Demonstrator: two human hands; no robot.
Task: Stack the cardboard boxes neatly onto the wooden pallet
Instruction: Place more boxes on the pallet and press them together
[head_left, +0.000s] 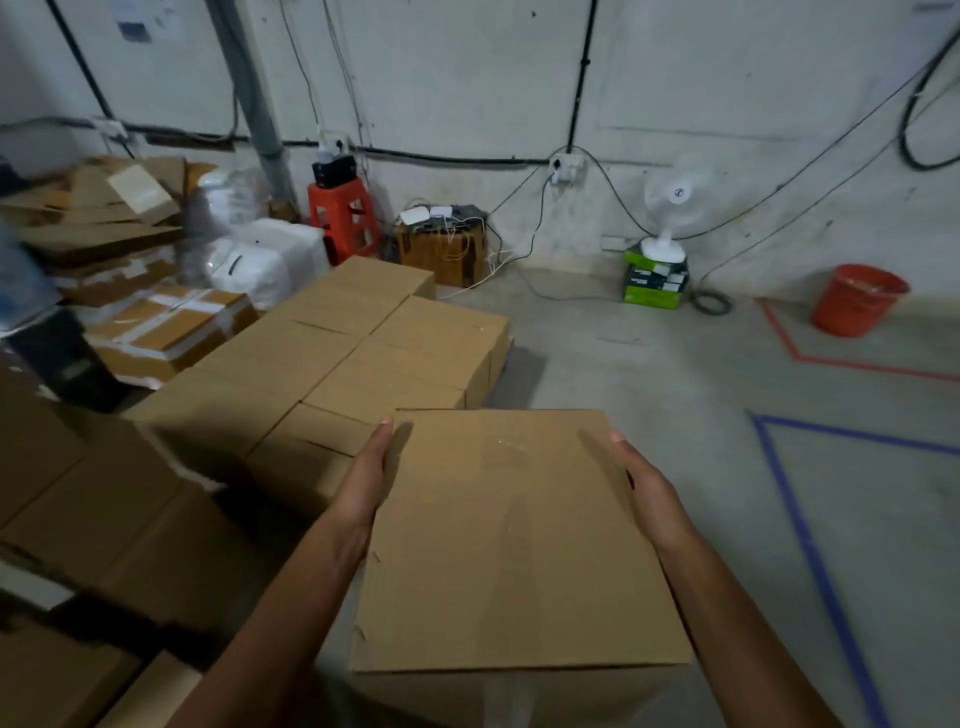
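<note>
1. A cardboard box (514, 540) is carried above the concrete floor (675, 374), top face up.
2. The left hand (366, 483) presses flat on its left side, fingers straight.
3. The right hand (649, 499) presses flat on its right side, likewise uncurled.
4. A block of stacked boxes (363, 353) stands just beyond, to the left.

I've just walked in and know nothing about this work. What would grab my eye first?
The plain cardboard box held between the left hand and right hand fills the near centre. Just beyond it on the left, a block of matching boxes sits packed edge to edge. At the far right, a red bucket stands out on the grey floor.
</note>
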